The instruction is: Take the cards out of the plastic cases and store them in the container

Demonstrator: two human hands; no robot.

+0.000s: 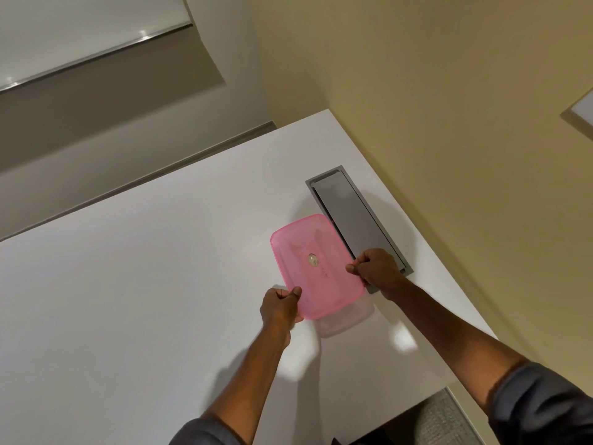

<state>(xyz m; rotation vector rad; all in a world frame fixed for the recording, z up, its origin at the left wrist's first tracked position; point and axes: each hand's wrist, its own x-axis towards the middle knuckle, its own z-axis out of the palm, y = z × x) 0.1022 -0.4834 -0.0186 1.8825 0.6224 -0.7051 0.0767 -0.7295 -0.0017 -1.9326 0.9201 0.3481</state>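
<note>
Head view looks down on a white table [128, 300] where both hands pinch a pink lid [316, 266] over a clear container [345, 321] whose near end shows beneath it. His left hand [282, 305] grips the lid's near-left corner, thumb on top; the right hand [375, 269] is closed on its right edge, just beside a grey hatch [353, 213] set into the tabletop. No cards or cases show.

Two bare forearms here, dark grey-blue sleeves pushed up near the elbows: left sleeve [199, 433], right sleeve [542, 409]. No rings, no watch showing.
</note>
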